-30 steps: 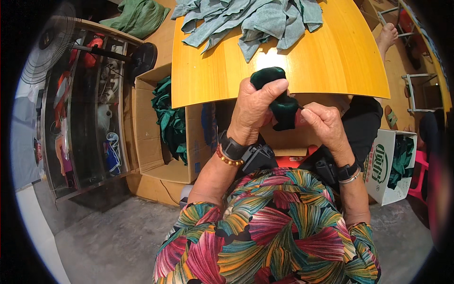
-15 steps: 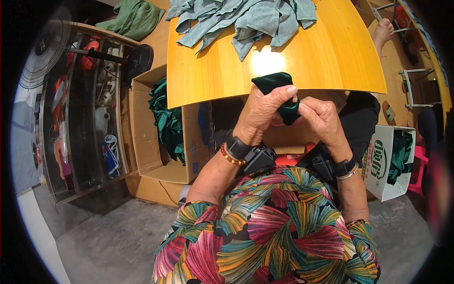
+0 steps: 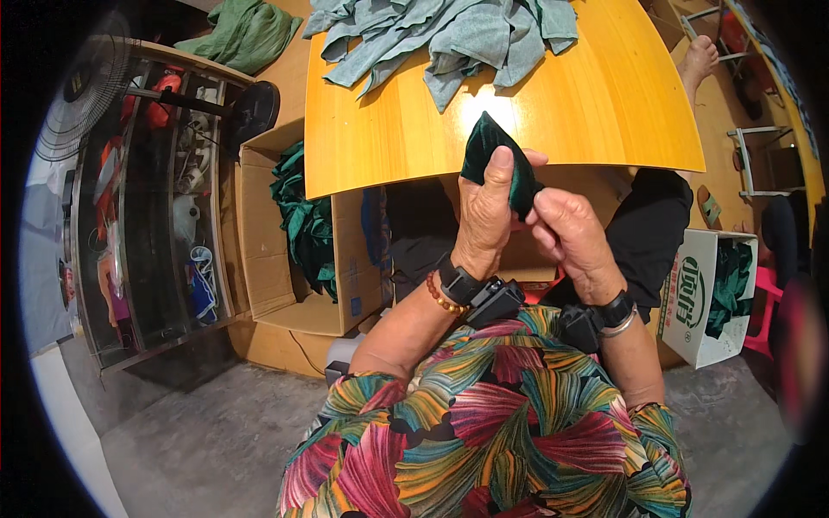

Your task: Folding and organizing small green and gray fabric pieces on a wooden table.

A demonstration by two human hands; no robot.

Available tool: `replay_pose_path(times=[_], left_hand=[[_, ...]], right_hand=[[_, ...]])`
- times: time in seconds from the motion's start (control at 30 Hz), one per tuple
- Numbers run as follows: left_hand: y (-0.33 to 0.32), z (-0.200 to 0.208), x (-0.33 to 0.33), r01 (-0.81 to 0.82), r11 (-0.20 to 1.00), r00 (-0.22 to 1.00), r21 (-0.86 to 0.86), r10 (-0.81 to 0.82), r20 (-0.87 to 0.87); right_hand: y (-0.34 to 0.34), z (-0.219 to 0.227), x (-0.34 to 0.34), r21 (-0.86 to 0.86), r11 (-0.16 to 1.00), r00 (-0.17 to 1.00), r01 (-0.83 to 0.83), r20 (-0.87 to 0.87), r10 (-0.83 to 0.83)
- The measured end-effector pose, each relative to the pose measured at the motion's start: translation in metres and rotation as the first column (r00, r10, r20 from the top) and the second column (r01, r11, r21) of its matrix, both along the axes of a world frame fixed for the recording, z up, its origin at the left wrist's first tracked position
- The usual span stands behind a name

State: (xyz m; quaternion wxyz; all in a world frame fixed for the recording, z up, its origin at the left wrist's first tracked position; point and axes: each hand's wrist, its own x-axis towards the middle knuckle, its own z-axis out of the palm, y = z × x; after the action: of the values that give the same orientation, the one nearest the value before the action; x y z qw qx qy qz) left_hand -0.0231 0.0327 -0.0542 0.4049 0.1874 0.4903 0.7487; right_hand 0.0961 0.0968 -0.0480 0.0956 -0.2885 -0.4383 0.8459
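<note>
A small dark green velvety cloth piece [image 3: 490, 145] is held up at the near edge of the yellow wooden table [image 3: 604, 95], its pointed corner turned away from me. My left hand [image 3: 485, 203] grips it, thumb lying on top and the fingers behind. At its lower right end, my right hand [image 3: 572, 226] pinches the cloth between thumb and forefinger. Grey-green cloth pieces [image 3: 449, 43] lie in a loose heap at the table's far side.
Left of the table, an open cardboard box [image 3: 268, 224] holds dark green fabric [image 3: 304, 220]. A white carton [image 3: 704, 337] with similar fabric stands at the right, beside a pink stool [image 3: 764, 311]. Further left are a fan [image 3: 86, 95] and a glass-fronted cabinet [image 3: 142, 233]. Someone's bare foot [image 3: 701, 56] shows far right.
The green cloth has turned from a bunched, folded shape to a flatter one with its point up. My left thumb now lies along it, and my right hand has shifted slightly down and left.
</note>
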Motion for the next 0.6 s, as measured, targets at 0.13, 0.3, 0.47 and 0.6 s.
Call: replay_pose_path(times=[0.13, 0.3, 0.47, 0.6], left_hand=[[-0.007, -0.003, -0.016, 0.178, 0.984, 0.984, -0.020, -0.178, -0.003], [-0.022, 0.014, -0.039, 0.198, 0.978, 0.970, -0.072, -0.206, -0.129], [-0.014, 0.033, -0.052, 0.109, 0.993, 0.907, -0.051, -0.121, -0.404], [-0.008, 0.029, -0.050, 0.129, 0.989, 0.927, -0.068, -0.145, -0.347]], right_hand=[[-0.003, -0.014, 0.006, -0.159, 0.987, 0.998, -0.026, -0.055, 0.018], [0.005, -0.016, 0.020, -0.087, 0.995, 0.998, -0.052, 0.025, 0.054], [0.007, -0.006, 0.018, 0.048, 0.995, 0.995, -0.089, 0.052, 0.087], [0.006, -0.004, 0.016, 0.169, 0.982, 0.995, -0.085, 0.071, 0.073]])
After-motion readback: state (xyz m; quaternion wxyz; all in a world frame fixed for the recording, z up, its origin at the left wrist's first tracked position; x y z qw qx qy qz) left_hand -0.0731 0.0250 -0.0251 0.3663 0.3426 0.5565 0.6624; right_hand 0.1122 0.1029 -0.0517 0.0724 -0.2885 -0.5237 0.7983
